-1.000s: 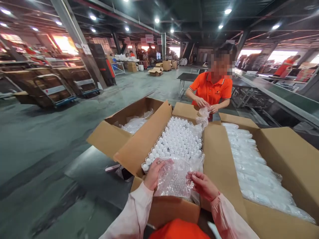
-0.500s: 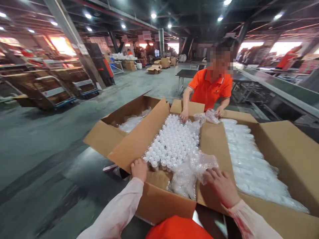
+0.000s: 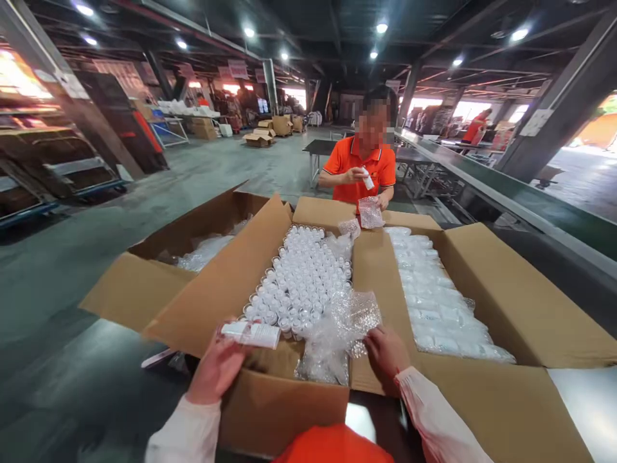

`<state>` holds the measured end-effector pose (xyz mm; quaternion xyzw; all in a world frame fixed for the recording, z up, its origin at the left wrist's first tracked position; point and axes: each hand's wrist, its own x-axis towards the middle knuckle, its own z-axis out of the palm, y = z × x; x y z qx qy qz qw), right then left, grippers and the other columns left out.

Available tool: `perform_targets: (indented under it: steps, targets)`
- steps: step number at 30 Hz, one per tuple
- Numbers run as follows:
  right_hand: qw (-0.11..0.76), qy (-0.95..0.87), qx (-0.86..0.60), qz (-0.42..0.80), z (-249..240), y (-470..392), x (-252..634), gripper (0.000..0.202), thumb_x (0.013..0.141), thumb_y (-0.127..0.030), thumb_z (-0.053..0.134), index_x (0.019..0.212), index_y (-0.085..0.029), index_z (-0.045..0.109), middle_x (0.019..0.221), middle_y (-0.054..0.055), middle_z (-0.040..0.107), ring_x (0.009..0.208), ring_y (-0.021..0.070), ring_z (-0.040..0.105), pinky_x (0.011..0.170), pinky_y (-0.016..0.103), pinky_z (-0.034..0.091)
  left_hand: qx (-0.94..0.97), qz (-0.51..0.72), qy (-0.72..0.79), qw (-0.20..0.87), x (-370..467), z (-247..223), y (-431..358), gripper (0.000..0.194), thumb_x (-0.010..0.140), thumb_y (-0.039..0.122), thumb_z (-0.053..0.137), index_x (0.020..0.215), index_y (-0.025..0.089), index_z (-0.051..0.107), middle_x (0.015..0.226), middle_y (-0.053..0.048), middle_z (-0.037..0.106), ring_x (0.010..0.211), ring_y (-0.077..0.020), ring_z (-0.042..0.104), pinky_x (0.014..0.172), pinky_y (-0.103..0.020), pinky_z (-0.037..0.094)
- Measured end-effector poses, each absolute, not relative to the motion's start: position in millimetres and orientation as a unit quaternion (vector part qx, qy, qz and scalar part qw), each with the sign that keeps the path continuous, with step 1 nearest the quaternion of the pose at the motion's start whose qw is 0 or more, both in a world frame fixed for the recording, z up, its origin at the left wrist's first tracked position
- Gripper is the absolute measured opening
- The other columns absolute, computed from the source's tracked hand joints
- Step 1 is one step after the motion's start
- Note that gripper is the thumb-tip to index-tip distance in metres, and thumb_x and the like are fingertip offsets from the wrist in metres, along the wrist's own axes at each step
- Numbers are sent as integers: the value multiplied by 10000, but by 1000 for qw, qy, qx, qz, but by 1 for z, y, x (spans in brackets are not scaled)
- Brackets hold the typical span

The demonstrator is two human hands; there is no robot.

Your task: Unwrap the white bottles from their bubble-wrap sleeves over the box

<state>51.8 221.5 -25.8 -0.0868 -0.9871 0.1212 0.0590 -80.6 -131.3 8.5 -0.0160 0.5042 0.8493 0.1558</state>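
Observation:
My left hand (image 3: 216, 368) is closed on a white bottle (image 3: 260, 335) with fine print on its side. It holds the bottle lying sideways over the near left corner of the middle cardboard box (image 3: 284, 405). Many white-capped bottles (image 3: 303, 276) stand packed upright in that box. My right hand (image 3: 387, 352) pinches the edge of a clear bubble wrap bag (image 3: 365, 314). More crumpled bubble wrap (image 3: 324, 347) lies beside it, over the near right part of the box.
An open box (image 3: 501, 296) on the right holds rows of wrapped bottles (image 3: 434, 302). Another box (image 3: 139, 270) on the left has bubble wrap inside. Across the boxes a co-worker (image 3: 361, 161) in orange holds a white bottle and a bubble wrap bag. A conveyor (image 3: 520, 186) runs behind.
My left hand has come up from the box corner with a bottle. My right hand has taken the bag's edge. The co-worker has lifted a bottle. The view has swung right.

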Motion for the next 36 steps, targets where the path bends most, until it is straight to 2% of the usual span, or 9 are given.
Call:
perform_targets:
  steps: [3, 7, 9, 13, 17, 21, 24, 30, 36]
  targets:
    - [85, -978, -89, 169, -28, 210, 45, 325, 935, -351, 381, 875, -198, 661, 836, 65, 669, 748, 193, 603, 647, 283, 409, -12, 904, 333, 266, -55, 17, -77, 574, 662, 545, 696, 1161, 350, 489, 879, 3, 644, 839, -224, 635, 755, -442, 516]
    - [148, -950, -66, 265, -30, 193, 35, 359, 928, -379, 376, 865, -211, 687, 817, 63, 696, 737, 213, 639, 659, 311, 463, 77, 784, 407, 463, -24, 14, -7, 626, 775, 565, 572, 1331, 373, 357, 791, 26, 607, 404, -91, 514, 415, -251, 414]
    - [181, -933, -76, 302, -32, 188, 33, 363, 921, -394, 394, 841, -210, 696, 780, 60, 700, 712, 212, 646, 651, 314, 491, 100, 716, 476, 502, -20, 6, 13, 500, 796, 437, 575, 1260, 302, 452, 686, 41, 588, 367, -92, 495, 379, -223, 348]
    - [260, -920, -82, 282, -34, 183, 39, 358, 930, -384, 391, 948, -208, 703, 826, 70, 697, 725, 194, 658, 642, 287, 510, 51, 671, 478, 564, -33, -14, 27, 176, 674, 190, 595, 848, 176, 573, 544, 41, 542, 428, -126, 532, 441, -246, 406]
    - [281, -930, -27, 235, -35, 176, 48, 348, 944, -346, 395, 1036, -202, 698, 761, 65, 664, 637, 159, 641, 570, 241, 472, -54, 760, 350, 545, -41, -27, 29, 218, 720, 267, 619, 876, 137, 537, 740, -42, 641, 650, -158, 636, 607, -281, 493]
    - [300, -929, -14, 216, -31, 168, 49, 358, 956, -338, 388, 1052, -190, 699, 750, 65, 658, 615, 146, 636, 560, 227, 462, 13, 730, 392, 560, -36, -35, 31, 382, 716, 332, 651, 1040, 202, 494, 676, 13, 627, 473, -159, 589, 471, -275, 438]
    - [304, -934, 10, 189, -27, 164, 50, 372, 962, -336, 368, 1061, -193, 697, 722, 62, 650, 588, 142, 622, 533, 226, 448, 23, 724, 372, 580, -39, -34, 32, 327, 636, 293, 617, 911, 124, 566, 616, -27, 613, 490, -167, 578, 455, -272, 422]
    - [323, -929, 41, 175, -22, 159, 52, 350, 956, -301, 373, 1102, -219, 681, 741, 68, 653, 598, 150, 613, 529, 233, 456, 98, 818, 333, 459, -35, -16, 41, 292, 538, 115, 680, 826, 119, 627, 782, -65, 665, 823, -203, 623, 704, -283, 449]
    - [327, -929, 60, 162, -15, 154, 47, 335, 946, -275, 401, 1154, -223, 659, 724, 65, 646, 590, 151, 595, 512, 232, 435, 35, 843, 369, 390, -26, -28, 60, 259, 551, 351, 726, 656, 191, 550, 768, -54, 622, 989, -245, 581, 873, -349, 462]
